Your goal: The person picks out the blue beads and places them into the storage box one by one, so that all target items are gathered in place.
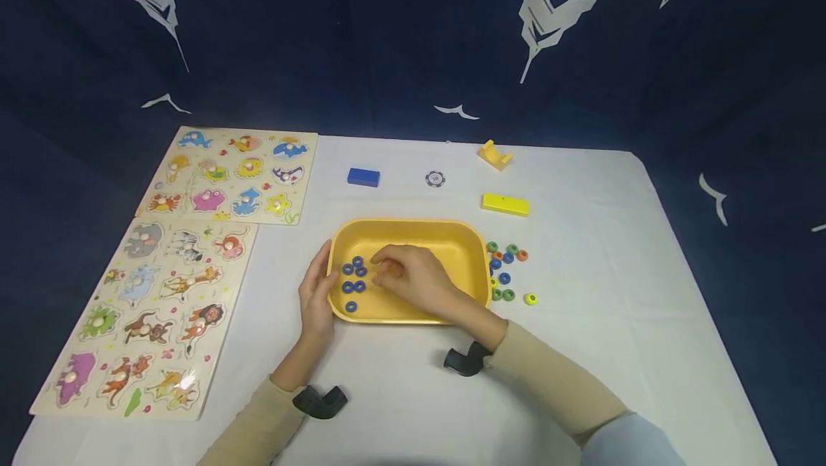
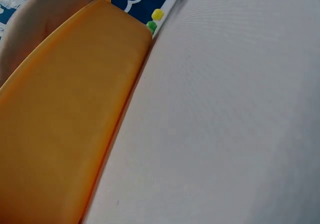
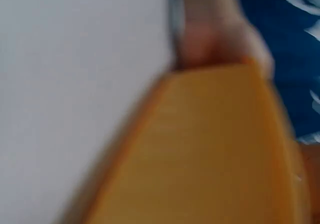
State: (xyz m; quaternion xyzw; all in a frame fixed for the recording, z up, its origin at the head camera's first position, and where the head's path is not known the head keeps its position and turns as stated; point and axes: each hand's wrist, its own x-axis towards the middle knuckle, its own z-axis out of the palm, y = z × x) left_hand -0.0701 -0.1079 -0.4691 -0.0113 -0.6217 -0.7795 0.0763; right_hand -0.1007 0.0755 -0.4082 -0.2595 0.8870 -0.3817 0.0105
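Blurred tray (image 3: 210,144) in right-wrist view

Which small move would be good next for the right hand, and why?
Perhaps the right hand should part its fingertips beside the blue beads: these tips are close together over the tray, near those beads, though I cannot tell whether they hold one.
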